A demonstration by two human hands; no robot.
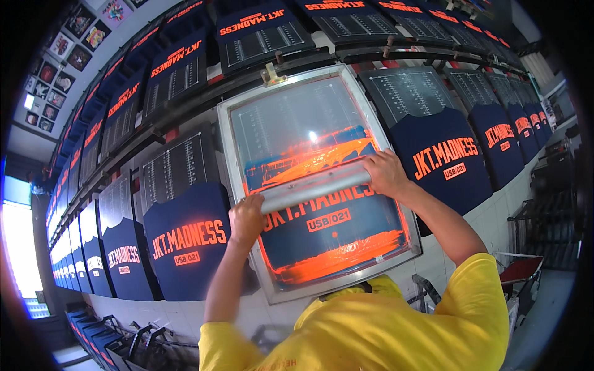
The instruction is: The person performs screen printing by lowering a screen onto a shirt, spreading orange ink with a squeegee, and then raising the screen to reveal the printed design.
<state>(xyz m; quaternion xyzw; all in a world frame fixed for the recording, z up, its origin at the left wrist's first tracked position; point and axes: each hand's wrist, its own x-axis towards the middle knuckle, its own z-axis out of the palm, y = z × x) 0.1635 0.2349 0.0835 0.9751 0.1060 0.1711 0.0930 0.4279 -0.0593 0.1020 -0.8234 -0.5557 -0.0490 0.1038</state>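
The left hand [246, 217] curls its fingers round the left end of a silver squeegee [315, 185], and the right hand [385, 173] closes over the right end. The squeegee lies across the middle of a metal-framed printing screen [233, 148], tilted up toward the right; its lower edge is hidden from view.

At far left, small pictures [79, 59] cover a wall above a bright window [23, 247]. Next comes a receding row of navy shirts on dark ruled boards, the nearest navy shirt [170, 213] bearing orange lettering. The screen sits over a similar board at centre, its top bar beside a brass-coloured clamp [272, 75]. To the right, another printed shirt [442, 133] lies just beside the frame, with more beyond it.

The squeegee spans nearly the full inner width, so both hands crowd the frame's side bars. Open mesh extends above and below it, the lower stretch ending in an orange ink band [331, 258] near the bottom bar, close to the yellow shirt [396, 324] of the person.
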